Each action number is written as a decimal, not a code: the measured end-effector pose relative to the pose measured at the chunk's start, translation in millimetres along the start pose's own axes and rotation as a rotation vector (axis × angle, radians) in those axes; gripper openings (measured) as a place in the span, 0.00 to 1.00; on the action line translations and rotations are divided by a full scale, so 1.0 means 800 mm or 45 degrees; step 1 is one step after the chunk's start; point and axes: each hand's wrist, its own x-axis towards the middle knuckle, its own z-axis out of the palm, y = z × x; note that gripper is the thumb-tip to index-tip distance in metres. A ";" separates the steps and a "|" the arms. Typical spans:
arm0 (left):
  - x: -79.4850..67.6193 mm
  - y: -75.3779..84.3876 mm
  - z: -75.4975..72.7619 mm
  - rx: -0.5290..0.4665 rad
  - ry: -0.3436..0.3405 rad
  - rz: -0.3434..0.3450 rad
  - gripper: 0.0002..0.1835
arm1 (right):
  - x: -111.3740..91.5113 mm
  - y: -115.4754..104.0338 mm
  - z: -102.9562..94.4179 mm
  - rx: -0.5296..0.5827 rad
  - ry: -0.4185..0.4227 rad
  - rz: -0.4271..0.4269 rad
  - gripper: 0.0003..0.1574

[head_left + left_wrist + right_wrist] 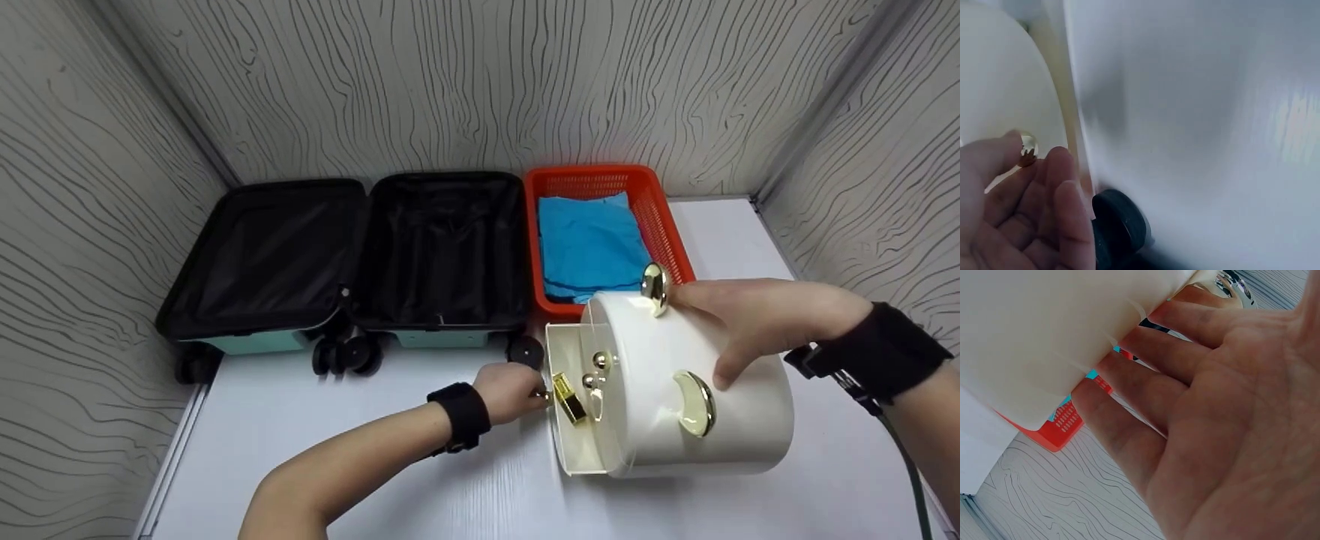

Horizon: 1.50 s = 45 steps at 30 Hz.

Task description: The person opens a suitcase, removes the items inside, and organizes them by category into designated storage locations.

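Note:
A white rounded drawer box (720, 442) with gold-trimmed ear-shaped pieces (697, 405) stands at the right in the head view. Its front drawer (581, 454) is pulled out to the left, and a gold-and-black lipstick tube (570, 399) lies inside. My left hand (508, 394) pinches the gold drawer knob (1028, 147) between thumb and finger. Against the upper side of the box rests my right hand (757, 319), its thumb on the curved surface between the ears. The right wrist view shows straight fingers (1123, 433) touching the white shell.
An open suitcase with two black-lined halves (442, 255) lies at the back left, its black wheels (525, 351) facing me. Beside it, behind the box, stands a red basket (664, 232) with folded blue cloth (589, 240). Patterned walls (465, 82) enclose the white table (420, 480).

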 end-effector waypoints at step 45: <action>0.035 0.024 -0.047 0.107 0.015 0.096 0.12 | 0.004 0.003 -0.016 0.133 -0.094 0.026 0.58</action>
